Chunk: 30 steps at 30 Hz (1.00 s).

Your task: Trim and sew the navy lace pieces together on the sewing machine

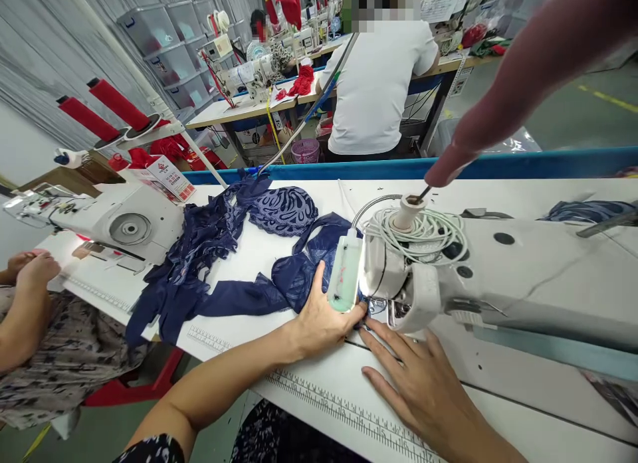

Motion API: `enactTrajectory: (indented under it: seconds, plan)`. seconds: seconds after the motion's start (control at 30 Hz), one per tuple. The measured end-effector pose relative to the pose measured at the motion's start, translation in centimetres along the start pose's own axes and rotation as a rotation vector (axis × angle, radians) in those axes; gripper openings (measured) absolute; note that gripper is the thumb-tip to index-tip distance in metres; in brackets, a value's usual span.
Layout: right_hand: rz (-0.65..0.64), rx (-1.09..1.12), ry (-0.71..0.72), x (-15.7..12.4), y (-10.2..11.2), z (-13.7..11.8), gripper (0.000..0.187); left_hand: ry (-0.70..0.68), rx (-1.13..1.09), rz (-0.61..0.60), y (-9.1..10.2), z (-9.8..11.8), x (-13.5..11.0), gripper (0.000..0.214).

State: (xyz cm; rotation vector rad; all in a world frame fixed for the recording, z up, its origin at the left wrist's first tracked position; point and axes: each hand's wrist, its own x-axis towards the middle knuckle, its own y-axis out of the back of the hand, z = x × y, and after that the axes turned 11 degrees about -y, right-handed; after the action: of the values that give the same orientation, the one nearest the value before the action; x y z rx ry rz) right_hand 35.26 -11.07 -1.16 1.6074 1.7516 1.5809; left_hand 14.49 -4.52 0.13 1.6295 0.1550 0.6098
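Note:
A navy bra [298, 277] lies on the white sewing table, with its edge running under the needle area of the sewing machine [518, 264]. My left hand [321, 320] is on the bra just left of the presser foot [379, 309], its fingers closed on the cloth and partly behind a pale green lamp [345, 274]. To the right of the foot, my right hand [416, 373] lies flat with fingers stretched out. Its fingertips touch the table close to the cloth's edge. A patterned navy cup [284, 210] and a heap of navy fabric [199, 250] lie farther left.
Pale green cord [423, 234] is coiled on the machine head. Another sewing machine [124, 220] stands left, beside a co-worker's hands [34, 270]. Red thread cones [117, 104] rise behind it. A person in a white shirt [371, 84] sits ahead. A printed ruler [343, 406] edges the table.

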Motion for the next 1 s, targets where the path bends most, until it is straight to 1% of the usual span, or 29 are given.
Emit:
enactTrajectory:
  seconds: [0.1,0.2,0.3,0.33,0.4,0.43,0.5,0.57,0.63,0.77,0.83,1.0]
  plan:
    - [0.035,0.002,-0.002,0.5,0.6,0.6,0.032,0.044,-0.049,0.008,1.0,0.2,-0.3,0.025]
    - [0.031,-0.057,-0.017,1.0,0.7,0.9,0.034,0.094,-0.103,0.029,2.2,0.1,-0.6,0.028]
    - [-0.004,-0.087,-0.006,1.0,0.4,0.4,0.036,0.079,-0.068,0.029,2.7,0.2,-0.6,0.020]
    - [-0.022,-0.090,-0.008,1.0,0.2,0.2,0.036,0.055,-0.047,0.016,2.7,0.4,-0.5,0.017]
    - [-0.052,-0.082,-0.019,0.8,0.0,-0.1,0.036,0.014,0.003,-0.024,2.3,1.0,-0.4,0.019]
    - [-0.058,-0.072,-0.025,0.7,0.0,-0.2,0.036,0.008,0.025,-0.042,2.0,1.3,-0.4,0.021]
    - [-0.052,-0.049,-0.028,0.5,-0.1,-0.2,0.036,0.038,0.030,-0.056,1.6,1.8,-0.6,0.021]
    - [-0.044,-0.034,-0.026,0.5,-0.1,-0.2,0.037,0.084,-0.015,-0.037,1.4,1.9,-1.0,0.017]
    - [-0.047,-0.033,-0.028,0.5,-0.1,-0.2,0.037,0.110,-0.042,-0.012,1.4,1.8,-1.2,0.024]
    - [-0.076,-0.044,-0.037,0.6,0.0,-0.3,0.035,0.098,-0.027,-0.012,1.4,1.6,-1.0,0.027]
    - [-0.065,-0.052,-0.035,0.6,0.0,-0.3,0.035,0.093,-0.077,-0.013,1.4,1.4,-0.8,0.027]
    - [-0.039,-0.067,-0.018,0.5,-0.2,-0.2,0.035,0.119,-0.212,-0.022,1.4,1.2,-1.0,0.040]
